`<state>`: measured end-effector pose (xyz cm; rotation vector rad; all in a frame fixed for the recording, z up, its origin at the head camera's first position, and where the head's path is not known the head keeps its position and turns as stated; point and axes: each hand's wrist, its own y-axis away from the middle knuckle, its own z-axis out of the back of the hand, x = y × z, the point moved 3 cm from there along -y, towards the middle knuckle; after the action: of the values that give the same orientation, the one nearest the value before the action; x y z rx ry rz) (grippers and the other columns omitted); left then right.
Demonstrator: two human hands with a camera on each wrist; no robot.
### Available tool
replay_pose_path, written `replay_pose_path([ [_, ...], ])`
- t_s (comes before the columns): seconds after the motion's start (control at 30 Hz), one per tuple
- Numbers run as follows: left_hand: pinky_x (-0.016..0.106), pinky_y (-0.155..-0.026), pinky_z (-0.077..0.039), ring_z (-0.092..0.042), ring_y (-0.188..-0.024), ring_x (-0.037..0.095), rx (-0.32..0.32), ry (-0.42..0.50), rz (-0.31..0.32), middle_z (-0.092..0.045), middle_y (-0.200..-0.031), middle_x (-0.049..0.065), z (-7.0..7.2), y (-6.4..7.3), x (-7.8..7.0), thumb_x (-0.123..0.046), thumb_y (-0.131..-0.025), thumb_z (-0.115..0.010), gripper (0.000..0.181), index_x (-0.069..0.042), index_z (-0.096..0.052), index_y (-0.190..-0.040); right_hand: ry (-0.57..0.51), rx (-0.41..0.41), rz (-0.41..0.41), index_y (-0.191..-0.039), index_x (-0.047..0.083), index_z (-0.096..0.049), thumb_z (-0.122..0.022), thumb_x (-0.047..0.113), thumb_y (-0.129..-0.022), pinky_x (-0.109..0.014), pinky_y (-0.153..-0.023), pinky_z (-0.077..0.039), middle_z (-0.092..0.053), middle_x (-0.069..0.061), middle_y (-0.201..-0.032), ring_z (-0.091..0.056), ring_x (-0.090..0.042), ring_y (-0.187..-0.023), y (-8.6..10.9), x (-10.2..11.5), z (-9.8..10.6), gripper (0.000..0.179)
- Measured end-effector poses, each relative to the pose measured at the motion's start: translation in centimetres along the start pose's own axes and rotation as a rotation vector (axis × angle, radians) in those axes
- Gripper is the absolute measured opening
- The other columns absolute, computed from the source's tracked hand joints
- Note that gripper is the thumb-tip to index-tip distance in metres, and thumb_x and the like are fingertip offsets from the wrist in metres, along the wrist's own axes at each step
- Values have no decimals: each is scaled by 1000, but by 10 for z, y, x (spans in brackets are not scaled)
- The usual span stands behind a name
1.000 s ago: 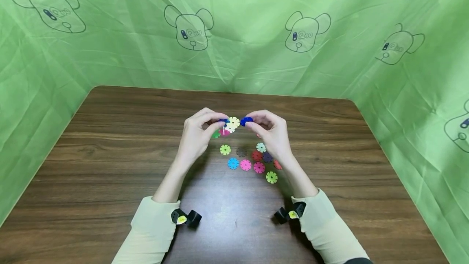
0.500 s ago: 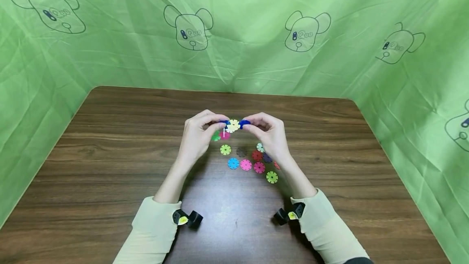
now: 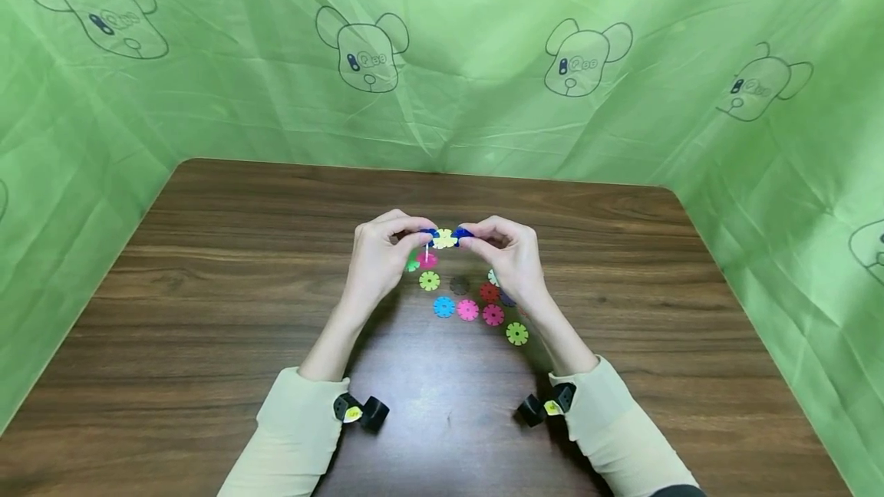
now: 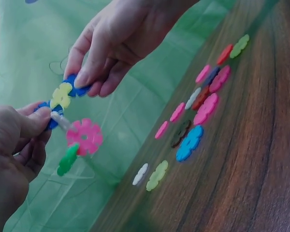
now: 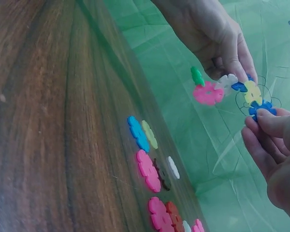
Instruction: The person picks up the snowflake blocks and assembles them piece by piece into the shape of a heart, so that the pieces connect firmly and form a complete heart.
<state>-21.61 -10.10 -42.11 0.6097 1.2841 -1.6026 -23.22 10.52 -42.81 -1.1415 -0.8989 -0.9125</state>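
Between thumb and fingers my left hand (image 3: 380,255) pinches a blue notched disc (image 4: 53,115), one link in a small chain of flower-shaped interlocking discs. A white disc (image 5: 227,81), a pink disc (image 4: 84,137) and a green disc (image 4: 67,159) hang from it on one side. A pale yellow disc (image 3: 445,238) bridges the gap to a second blue disc (image 5: 262,110), which my right hand (image 3: 507,255) pinches. In both wrist views the yellow disc meets the two blue ones edge to edge. The chain is held up above the table.
Several loose discs lie on the wooden table (image 3: 207,290) below the hands, among them a light blue one (image 3: 444,307), a pink one (image 3: 467,310) and a lime one (image 3: 516,334). A green cloth (image 3: 483,129) with printed bear heads surrounds the table.
My right hand has come slightly left and down, bringing its blue disc from beside the yellow disc up against it. The left hand stays nearly in place, still pinching its blue disc.
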Motion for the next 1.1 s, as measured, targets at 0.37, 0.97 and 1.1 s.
replay_pose_path([
  [0.37,21,-61,-38,-53,-69,18,33,31,99,-76,-85,0,-1,-1,1,-21,-89,-81,12,-18,-83,-101,-47,34,-23,-109,-4,-76,-74,4,-93,-37,-81,-64,-77,-20,-109,-78,-18,-85,-1,2,5,18],
  [0.97,19,-81,-48,-66,-96,15,104,50,216,-77,-109,5,3,-2,8,-27,-100,-69,20,-13,-79,-111,-38,147,-162,-110,0,-75,-74,8,-94,-34,-74,-64,-78,-12,-97,-77,-29,-80,-24,9,0,18],
  [1.1,17,-80,-48,-63,-91,10,122,39,225,-76,-106,6,1,-2,8,-27,-100,-69,21,-11,-78,-111,10,192,-139,-108,2,-77,-74,10,-95,-36,-75,-64,-78,-14,-100,-76,-24,-79,-29,11,-4,16],
])
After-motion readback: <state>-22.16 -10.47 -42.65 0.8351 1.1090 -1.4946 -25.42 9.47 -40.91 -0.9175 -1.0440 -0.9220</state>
